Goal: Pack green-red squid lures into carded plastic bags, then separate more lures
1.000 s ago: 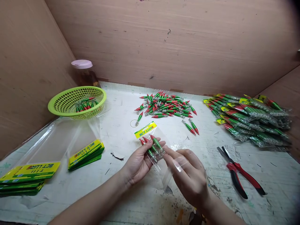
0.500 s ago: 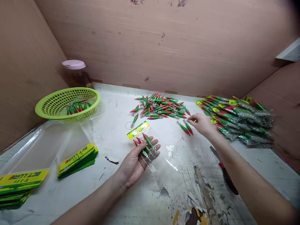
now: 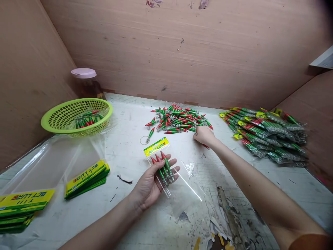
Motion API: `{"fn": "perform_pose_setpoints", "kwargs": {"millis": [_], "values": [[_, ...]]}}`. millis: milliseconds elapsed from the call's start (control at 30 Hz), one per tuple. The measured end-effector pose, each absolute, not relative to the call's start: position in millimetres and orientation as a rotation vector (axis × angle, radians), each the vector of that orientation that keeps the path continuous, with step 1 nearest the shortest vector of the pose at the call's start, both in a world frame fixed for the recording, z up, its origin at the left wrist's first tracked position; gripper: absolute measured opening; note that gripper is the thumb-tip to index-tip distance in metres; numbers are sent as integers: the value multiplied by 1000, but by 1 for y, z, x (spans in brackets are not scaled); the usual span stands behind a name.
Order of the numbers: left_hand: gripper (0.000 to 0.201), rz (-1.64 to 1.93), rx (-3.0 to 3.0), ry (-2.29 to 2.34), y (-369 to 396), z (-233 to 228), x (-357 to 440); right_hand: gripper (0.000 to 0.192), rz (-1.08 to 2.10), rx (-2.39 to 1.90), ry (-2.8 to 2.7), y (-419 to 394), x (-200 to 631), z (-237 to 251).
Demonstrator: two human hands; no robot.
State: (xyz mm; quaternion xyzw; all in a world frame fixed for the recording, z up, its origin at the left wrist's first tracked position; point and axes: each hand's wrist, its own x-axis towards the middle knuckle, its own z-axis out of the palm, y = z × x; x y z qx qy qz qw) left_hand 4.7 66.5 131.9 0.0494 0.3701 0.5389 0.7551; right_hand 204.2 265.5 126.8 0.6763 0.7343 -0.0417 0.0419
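L hand point(image 3: 149, 184), palm up nr mid surface point(image 3: 125, 215), has its grip closed on a clear bag point(image 3: 186, 198), thumb on top, fingers spread underneath. Bag's yellow/green header point(image 3: 156, 147) is at the far end; a few red/green lures point(image 3: 167, 167) lie inside over the palm, red tips twd the header. R hand point(image 3: 204, 135) is at the front R edge of the lure pile point(image 3: 179, 119), fingers bunched; tips hidden, so can't tell if that grip has a lure or not. A red tip point(image 3: 206, 147) pokes out just below it. Single lure point(image 3: 151, 133) lies in front of the pile's L side, thin ring point(image 3: 140, 140) at its hook end. Far L: green basket point(image 3: 48, 121) w/ more lures, lidded jar point(image 3: 85, 86) behind. Nr L: 2 stacks of carded bags point(image 3: 87, 178). Far R: heap of filled packs point(image 3: 270, 135).
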Motion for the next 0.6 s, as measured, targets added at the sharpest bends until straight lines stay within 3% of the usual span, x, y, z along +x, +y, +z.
{"fn": "perform_pose_setpoints", "kwargs": {"millis": [200, 367, 467, 600], "values": [[24, 1183, 148, 824, 67, 130, 3, 12, -125, 2016, 2335, 243, 200, 155], [21, 1211, 128, 779, 68, 125, 2, 8, -193, 1800, 2622, 168, 241, 200], [20, 1229, 111, 759, 69, 124, 2, 13, -607, 1381, 3159, 106, 266, 220], [21, 1246, 98, 771, 71, 125, 2, 16, -602, 999, 3380, 43, 261, 224]]}}
